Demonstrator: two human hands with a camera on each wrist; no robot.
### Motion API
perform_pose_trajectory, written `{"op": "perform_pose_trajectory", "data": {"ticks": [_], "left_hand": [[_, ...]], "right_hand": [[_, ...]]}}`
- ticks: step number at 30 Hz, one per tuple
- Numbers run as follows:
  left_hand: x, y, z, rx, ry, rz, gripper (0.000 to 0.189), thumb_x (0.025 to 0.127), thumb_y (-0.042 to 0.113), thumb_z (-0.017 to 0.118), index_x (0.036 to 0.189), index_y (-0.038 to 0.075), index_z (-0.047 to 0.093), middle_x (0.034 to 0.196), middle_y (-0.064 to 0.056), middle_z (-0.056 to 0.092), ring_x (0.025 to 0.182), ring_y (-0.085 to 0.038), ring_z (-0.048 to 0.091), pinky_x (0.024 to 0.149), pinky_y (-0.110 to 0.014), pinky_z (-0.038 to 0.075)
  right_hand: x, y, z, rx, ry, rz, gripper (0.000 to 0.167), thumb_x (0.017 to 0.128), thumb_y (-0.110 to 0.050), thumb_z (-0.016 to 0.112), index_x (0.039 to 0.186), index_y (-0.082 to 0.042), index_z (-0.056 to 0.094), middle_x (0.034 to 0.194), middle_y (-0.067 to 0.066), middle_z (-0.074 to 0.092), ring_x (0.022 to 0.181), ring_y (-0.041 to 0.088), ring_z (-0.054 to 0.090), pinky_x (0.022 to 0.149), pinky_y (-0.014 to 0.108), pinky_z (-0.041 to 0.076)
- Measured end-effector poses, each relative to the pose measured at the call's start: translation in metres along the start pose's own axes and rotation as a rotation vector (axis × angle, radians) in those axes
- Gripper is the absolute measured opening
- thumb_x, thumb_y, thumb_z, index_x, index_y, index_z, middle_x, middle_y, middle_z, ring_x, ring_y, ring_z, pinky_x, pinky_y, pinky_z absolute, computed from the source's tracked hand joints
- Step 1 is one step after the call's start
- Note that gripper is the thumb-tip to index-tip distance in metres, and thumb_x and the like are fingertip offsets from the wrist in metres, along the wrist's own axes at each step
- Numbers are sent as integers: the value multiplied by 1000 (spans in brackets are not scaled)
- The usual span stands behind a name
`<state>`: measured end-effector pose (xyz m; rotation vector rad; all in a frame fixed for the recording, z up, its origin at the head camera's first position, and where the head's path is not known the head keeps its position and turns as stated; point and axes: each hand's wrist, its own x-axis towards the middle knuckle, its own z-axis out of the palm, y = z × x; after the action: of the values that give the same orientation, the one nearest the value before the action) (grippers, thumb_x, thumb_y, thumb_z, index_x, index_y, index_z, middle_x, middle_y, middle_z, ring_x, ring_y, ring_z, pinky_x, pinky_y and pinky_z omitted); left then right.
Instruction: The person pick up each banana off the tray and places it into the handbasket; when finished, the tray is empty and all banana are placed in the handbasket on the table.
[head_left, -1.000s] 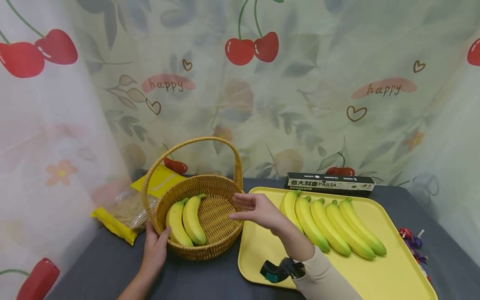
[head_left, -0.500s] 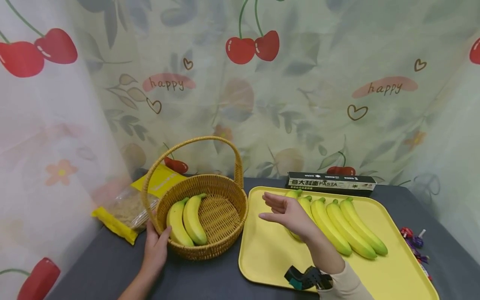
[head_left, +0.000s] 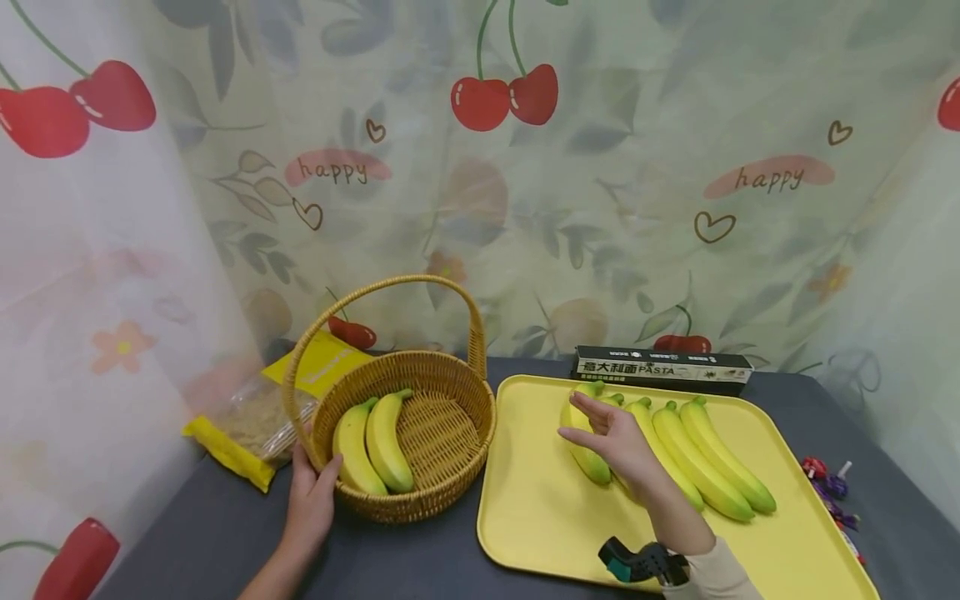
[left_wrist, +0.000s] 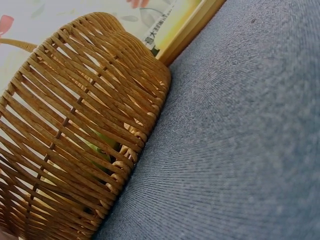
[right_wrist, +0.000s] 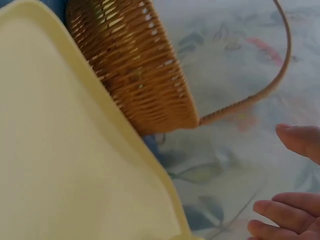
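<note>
My left hand [head_left: 311, 496] holds the left side of a round wicker basket [head_left: 408, 507], thumb at the rim and fingers partly hidden behind the wall. Inside the basket, two yellow bananas [head_left: 388, 442] lie side by side on its left half. My right hand [head_left: 618, 437] is held over the left end of a banana row [head_left: 723, 458] on a yellow tray [head_left: 521, 475], fingers extended and thumb apart. It overlaps the leftmost banana [head_left: 588, 461] in the head view. The right wrist view shows the thumb and fingers [right_wrist: 285, 215] spread apart with nothing between them.
A black pasta box [head_left: 663, 368] lies behind the tray. Left of the basket rests a yellow-and-clear food packet [head_left: 258, 417]. Several wrapped lollipops [head_left: 831, 483] lie by the tray's right edge. The basket's tall handle [head_left: 390, 282] arches over it; a printed curtain [head_left: 525, 208] hangs behind.
My right hand has moved right, from beside the basket's right rim to over the leftmost bananas on the tray. My left hand and the basket stay where they were.
</note>
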<state>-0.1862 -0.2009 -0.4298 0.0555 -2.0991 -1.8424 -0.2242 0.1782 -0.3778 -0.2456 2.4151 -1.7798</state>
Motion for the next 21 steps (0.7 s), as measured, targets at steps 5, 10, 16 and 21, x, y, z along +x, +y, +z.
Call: {"op": "perform_pose_trajectory", "data": {"ticks": [5, 10, 16, 21], "left_hand": [[0, 0, 0, 6, -14, -5, 58, 98, 4, 38, 148, 2, 7, 148, -22, 20, 131, -25, 30, 89, -2, 29], [0, 1, -1, 3, -11, -13, 59, 98, 3, 38, 147, 1, 6, 150, -20, 19, 133, -31, 26, 91, -3, 28], [0, 1, -1, -5, -15, -17, 59, 98, 4, 37, 148, 2, 5, 150, -20, 17, 133, -30, 25, 92, -3, 28], [1, 2, -1, 4, -17, -23, 59, 99, 5, 37, 148, 5, 5, 149, -19, 20, 131, -23, 30, 89, -2, 30]], "right_hand": [[6, 13, -3, -35, 72, 25, 76, 85, -28, 68, 145, -2, 30, 150, 16, 31, 140, 32, 23, 112, 45, 22], [11, 26, -4, -58, 122, 50, 73, 85, -26, 68, 143, 0, 32, 148, 18, 33, 139, 33, 26, 112, 44, 23], [15, 35, 0, -71, 118, 59, 71, 86, -18, 66, 143, 2, 30, 150, 20, 28, 140, 34, 21, 112, 43, 24], [17, 38, 5, -83, 114, 53, 69, 87, -11, 64, 143, 5, 28, 150, 23, 25, 140, 34, 20, 111, 42, 24]]}}
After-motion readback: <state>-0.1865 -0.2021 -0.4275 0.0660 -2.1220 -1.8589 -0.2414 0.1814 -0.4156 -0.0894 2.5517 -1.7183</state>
